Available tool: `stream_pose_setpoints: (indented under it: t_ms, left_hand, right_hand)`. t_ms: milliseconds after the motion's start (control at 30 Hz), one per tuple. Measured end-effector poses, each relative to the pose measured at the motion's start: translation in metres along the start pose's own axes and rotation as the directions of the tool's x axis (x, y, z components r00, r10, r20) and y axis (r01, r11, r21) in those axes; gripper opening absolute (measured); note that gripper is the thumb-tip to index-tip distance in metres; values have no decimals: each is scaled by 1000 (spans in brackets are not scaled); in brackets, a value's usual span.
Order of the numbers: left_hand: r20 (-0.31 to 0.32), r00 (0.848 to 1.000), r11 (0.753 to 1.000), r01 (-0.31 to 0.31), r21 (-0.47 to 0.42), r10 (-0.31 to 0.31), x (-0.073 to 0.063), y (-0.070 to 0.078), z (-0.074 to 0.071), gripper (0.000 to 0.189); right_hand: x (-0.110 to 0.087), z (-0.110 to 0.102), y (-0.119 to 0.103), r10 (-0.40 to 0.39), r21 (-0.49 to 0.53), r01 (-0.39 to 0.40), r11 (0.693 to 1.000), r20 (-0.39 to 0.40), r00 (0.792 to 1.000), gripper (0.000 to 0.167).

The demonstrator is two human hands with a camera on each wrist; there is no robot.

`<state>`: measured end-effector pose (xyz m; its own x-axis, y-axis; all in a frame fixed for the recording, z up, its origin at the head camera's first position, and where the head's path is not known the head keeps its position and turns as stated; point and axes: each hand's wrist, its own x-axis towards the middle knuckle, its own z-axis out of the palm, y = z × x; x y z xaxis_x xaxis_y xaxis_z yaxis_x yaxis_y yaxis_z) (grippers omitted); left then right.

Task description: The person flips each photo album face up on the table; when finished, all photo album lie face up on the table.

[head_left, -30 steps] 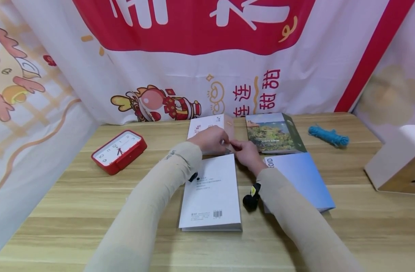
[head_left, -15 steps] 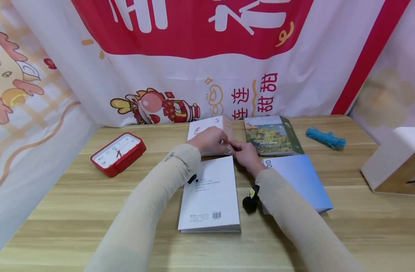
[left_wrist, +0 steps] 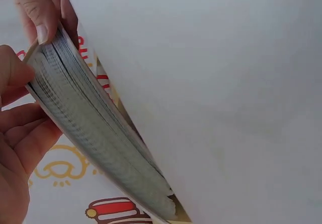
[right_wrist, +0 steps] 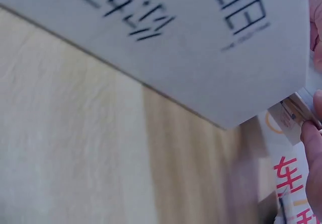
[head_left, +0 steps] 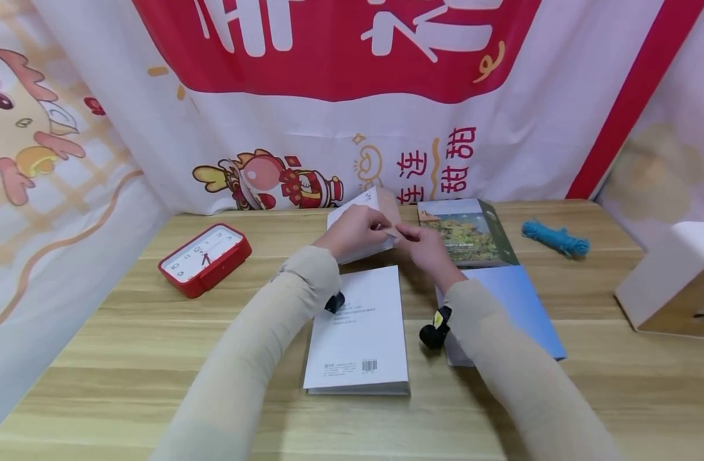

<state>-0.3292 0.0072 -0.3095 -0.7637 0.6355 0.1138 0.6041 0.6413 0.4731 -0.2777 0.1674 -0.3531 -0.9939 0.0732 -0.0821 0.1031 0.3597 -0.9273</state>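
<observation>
Both hands pinch the near edge of a thick photo album [head_left: 370, 197] with a white and beige cover, tilted with that edge raised. My left hand [head_left: 354, 232] grips it from the left, and my right hand [head_left: 428, 251] pinches its near right corner. The left wrist view shows its bundled page edges [left_wrist: 95, 123], with left-hand fingers [left_wrist: 37, 141] against the cover and the right thumb [left_wrist: 43, 32] pressed at the corner. Directly before the hands, a white album [head_left: 360, 346] lies back cover up. In the right wrist view only a corner of the held album [right_wrist: 289, 118] shows.
A picture-covered photo album [head_left: 461, 234] and a blue album [head_left: 513, 304] lie at the right. Behind them is a coil of blue cord [head_left: 555, 238]. A red clock [head_left: 204, 259] stands left, a white and wooden box [head_left: 674, 282] far right. A printed curtain [head_left: 305, 147] hangs behind.
The held album's near edge has come up off the table, and its cover now slants. Both hands have risen slightly with it, away from the white album in front.
</observation>
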Motion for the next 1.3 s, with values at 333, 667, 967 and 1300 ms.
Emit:
stream_pose_setpoints:
  t_ms: [333,667,967,1300]
  left_hand:
    - [-158,977,970,107,-220,-144,-10,8,-5,27]
    - [-344,904,868,55,-493,-252,-27,9,2,24]
    - [-368,836,578,-76,-812,-406,-41,8,7,25]
    - [-316,819,475,-61,-878,-479,-56,5,9,28]
  right_hand:
    - [-8,-2,-18,-132,135,141,981,-74,988,42]
    - [-11,-4,-33,-197,148,201,968,-40,980,40]
    - [-16,0,-49,-283,27,285,958,-43,958,38]
    - [-18,8,-49,-324,34,323,946,24,946,39]
